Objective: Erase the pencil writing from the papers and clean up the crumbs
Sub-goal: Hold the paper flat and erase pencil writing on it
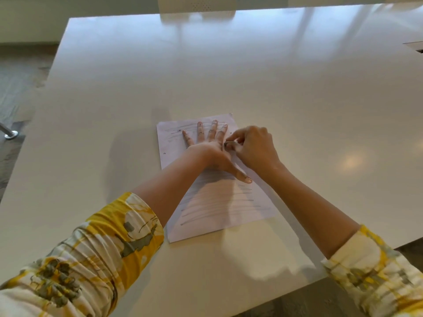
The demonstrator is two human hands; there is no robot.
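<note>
Pencil-lined paper (219, 202) — smudged grey beneath left hand (209, 148), eraser (229, 144) in right hand (250, 147)

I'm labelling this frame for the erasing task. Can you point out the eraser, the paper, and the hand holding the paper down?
eraser (229, 143): head view, on its dark exposed end.
paper (219, 209): head view, on the lined lower half.
left hand (207, 148): head view, on the back of the hand.
</note>
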